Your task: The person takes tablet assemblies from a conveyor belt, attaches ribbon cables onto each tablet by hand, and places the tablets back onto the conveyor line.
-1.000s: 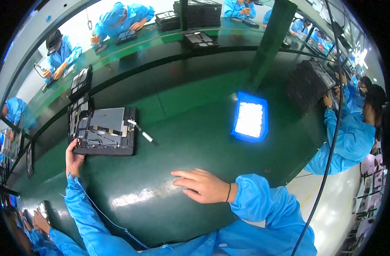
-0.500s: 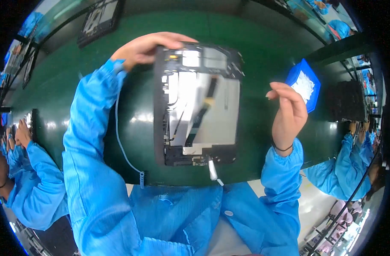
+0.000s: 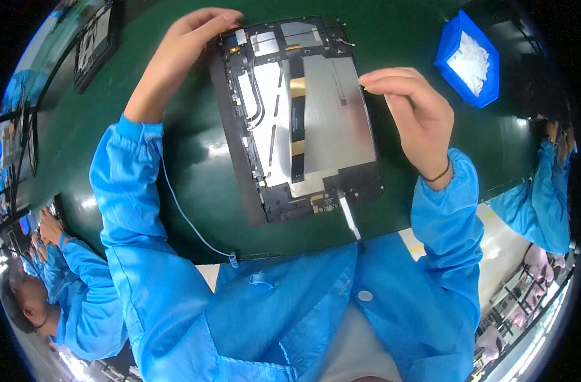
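Observation:
An opened tablet (image 3: pixel 335 108) with its inner parts exposed is in front of me over the green table, slightly turned. A dark ribbon strip with gold patches (image 3: pixel 297 121) runs down its middle. A thin white tab or stick (image 3: pixel 349 215) sticks out from its near edge. My left hand (image 3: pixel 192 48) is closed at the tablet's far left corner, its fingertips partly hidden. By the tablet's right edge is my right hand (image 3: pixel 418 108), fingers stretched out and thumb apart, holding nothing I can see. Whether its fingertips touch the edge, I cannot tell.
A blue tray (image 3: pixel 453 54) of small white pieces stands at the far right. Another opened tablet (image 3: pixel 93 48) lies far left. A pale blue coiled cord (image 3: pixel 185 216) runs from my left cuff to the table's near edge. Co-workers in blue sit on both sides.
The tablet has shifted away from me and turned slightly in view, and its blur is gone. My right hand has come nearer its right edge. My left hand stays at the far left corner.

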The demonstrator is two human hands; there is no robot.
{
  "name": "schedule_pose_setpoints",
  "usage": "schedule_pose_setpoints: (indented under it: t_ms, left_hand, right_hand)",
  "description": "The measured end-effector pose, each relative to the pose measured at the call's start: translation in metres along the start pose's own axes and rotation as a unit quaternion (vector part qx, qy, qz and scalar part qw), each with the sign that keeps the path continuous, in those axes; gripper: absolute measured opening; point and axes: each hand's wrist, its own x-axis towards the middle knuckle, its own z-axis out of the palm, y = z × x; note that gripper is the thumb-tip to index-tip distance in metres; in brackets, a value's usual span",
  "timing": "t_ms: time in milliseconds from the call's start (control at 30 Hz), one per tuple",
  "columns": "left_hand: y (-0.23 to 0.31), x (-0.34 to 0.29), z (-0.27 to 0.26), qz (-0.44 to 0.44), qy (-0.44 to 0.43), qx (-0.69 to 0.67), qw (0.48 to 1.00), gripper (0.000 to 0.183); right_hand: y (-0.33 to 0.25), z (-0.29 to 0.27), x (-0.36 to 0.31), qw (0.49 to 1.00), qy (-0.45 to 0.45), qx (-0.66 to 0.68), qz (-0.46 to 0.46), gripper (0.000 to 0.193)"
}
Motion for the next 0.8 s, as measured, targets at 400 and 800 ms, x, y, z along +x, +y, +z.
schedule_pose_setpoints:
  t_ms: [400, 800]
  left_hand:
    - [0.052, -0.089, 0.09, 0.264, 0.069, 0.353, 0.895, 0.025]
    - [0.011, -0.112, 0.108, 0.615, 0.339, 0.412, 0.58, 0.033]
  right_hand:
    - [-0.004, 0.008, 0.003, 0.996, -0.042, -0.073, -0.036, 0.021]
    - [-0.03, 0.023, -0.007, 0.986, -0.157, -0.009, -0.062, 0.029]
